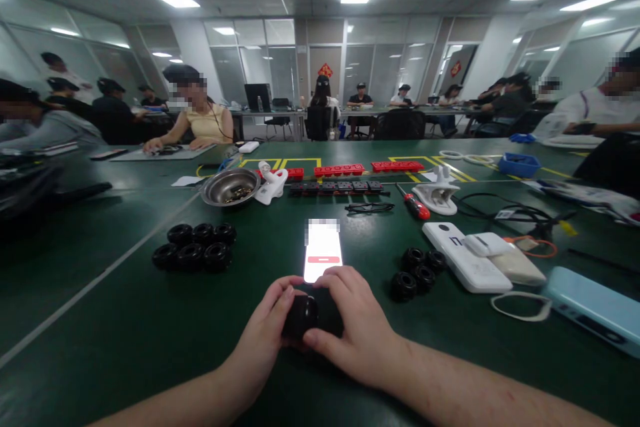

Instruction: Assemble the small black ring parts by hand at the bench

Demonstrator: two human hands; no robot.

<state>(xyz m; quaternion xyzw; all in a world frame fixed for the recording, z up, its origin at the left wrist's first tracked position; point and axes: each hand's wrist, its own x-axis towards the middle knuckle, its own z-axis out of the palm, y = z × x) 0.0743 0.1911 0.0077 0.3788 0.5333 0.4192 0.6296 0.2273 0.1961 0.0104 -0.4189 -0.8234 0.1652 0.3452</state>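
Low in the middle of the head view, a glossy black wheel-like part [302,315] is held between both hands. My left hand [269,321] is closed round its left side, with thumb and forefinger along the top. My right hand [361,328] curls over from the right, its thumb against the part and its fingertips close to the lower edge of a lit phone [323,250]. The part's underside is hidden by the hands. Several similar black parts [191,255] stand grouped at the left, and more black parts [424,276] cluster at the right.
A metal bowl [231,188] with small pieces stands behind, near red trays [339,170] and a black strip [337,189]. On the right lie a screwdriver [416,205], white power bank [463,257], cables [520,213] and a light-blue case [595,307]. Other people sit at surrounding tables.
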